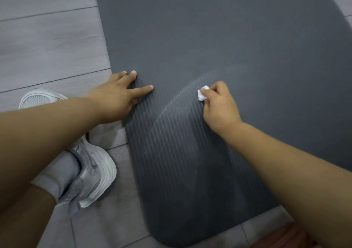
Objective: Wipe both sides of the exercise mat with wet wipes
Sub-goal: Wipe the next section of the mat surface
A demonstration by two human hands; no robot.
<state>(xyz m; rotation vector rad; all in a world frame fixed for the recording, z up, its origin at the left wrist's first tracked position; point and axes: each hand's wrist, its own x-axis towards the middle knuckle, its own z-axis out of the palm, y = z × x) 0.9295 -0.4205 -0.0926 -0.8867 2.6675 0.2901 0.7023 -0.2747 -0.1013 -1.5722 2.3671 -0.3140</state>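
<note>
Grey plank floor (47, 44), with a dark ribbed exercise mat (209, 29) lying flat on it.
At the mat's left edge the left hand (118, 93) presses down, fingers straight and spread. The right hand (221, 105) pinches a small white wet wipe (202, 95) against the mat's middle, beside a pale streak (177, 103). White trainers (95, 171) stand just off the left edge.

**Grey plank floor under you**

You are looking down at a floor (47, 44) of pale grey, wood-grain planks, with thin dark seams crossing it on your left and more joints close to you. The light on it is soft and even. A blurred reddish-brown patch (282, 235) shows at your lower right.
</note>
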